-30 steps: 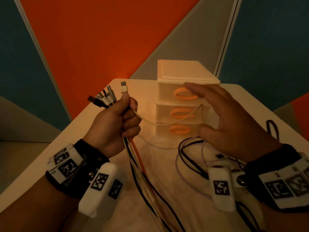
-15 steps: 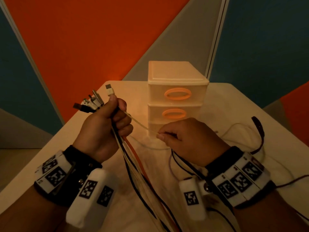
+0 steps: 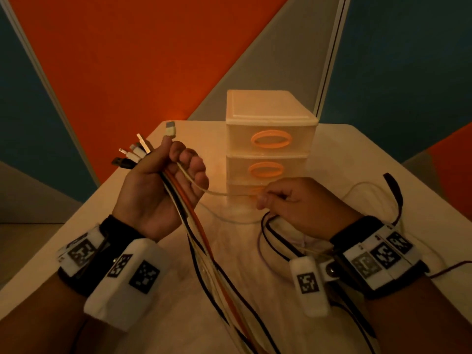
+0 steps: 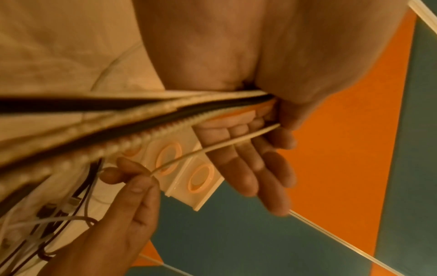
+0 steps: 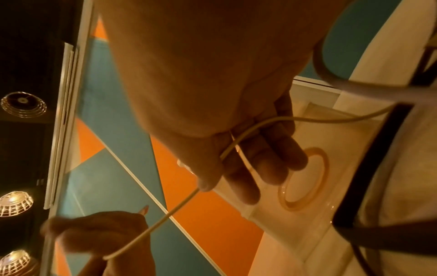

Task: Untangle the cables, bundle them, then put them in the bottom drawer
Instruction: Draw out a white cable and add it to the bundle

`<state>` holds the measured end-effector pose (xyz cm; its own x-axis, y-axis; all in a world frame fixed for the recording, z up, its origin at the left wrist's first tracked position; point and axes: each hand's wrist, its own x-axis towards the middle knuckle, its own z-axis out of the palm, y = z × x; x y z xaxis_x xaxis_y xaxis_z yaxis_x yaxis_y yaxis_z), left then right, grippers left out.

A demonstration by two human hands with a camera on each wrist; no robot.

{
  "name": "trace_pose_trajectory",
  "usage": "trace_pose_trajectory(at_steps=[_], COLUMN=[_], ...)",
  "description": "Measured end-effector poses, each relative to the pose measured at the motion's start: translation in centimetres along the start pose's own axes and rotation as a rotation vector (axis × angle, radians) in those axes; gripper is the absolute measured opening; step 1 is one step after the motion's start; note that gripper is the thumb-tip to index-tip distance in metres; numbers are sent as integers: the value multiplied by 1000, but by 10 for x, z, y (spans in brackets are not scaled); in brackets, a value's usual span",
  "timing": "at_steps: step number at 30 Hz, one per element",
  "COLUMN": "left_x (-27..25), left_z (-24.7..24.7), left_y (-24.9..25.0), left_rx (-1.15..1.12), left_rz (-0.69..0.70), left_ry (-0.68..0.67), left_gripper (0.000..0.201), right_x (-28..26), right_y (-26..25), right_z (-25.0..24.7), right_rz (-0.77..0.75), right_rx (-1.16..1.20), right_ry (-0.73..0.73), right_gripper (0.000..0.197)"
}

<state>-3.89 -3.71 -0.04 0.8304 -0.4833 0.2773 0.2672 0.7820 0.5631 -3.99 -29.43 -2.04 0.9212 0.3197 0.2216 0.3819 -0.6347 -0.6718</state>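
I am mid-untangling: my left hand (image 3: pixel 163 190) grips the gathered cables (image 3: pixel 201 251) below their plugs, and my right hand (image 3: pixel 293 203) pinches one pale cable (image 3: pixel 217 192) running taut between them. Next, I judge, I draw it clear of the loose loops (image 3: pixel 270 241) on the table (image 3: pixel 383 175). The drawer unit (image 3: pixel 268 149) stands shut close behind; open room lies toward me.

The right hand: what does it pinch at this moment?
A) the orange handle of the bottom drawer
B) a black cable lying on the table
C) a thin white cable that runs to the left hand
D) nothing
C: the right hand pinches the thin white cable, which stretches across to the left hand gripping the cable bundle.
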Motion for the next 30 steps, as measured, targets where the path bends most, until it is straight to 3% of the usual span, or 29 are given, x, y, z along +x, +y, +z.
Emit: trace_pose_trajectory(at_steps=[8,14,19,21,26,30], left_x=[1,0,-2,-2,-2,0], left_z=[-2,0,1,1,8,5], left_y=[1,-4,-18,-23,-34,-38], left_rx=[-32,74,241,327,313,346], left_rz=[-102,-207,-326,-328,-407,-327], left_ry=[-121,-135,-101,-82,-102,-4], left_gripper=[38,36,34,36,42,38], right_x=[-2,1,4,6,3,-4], right_y=[2,5,5,6,-13,-36], right_z=[-5,-10,-7,-7,0,15], right_rz=[29,42,29,33,-109,-323], right_rx=[124,-112,-53,-32,16,88], right_ry=[-88,244,243,316,582,511], right_gripper=[9,33,20,18,12,8])
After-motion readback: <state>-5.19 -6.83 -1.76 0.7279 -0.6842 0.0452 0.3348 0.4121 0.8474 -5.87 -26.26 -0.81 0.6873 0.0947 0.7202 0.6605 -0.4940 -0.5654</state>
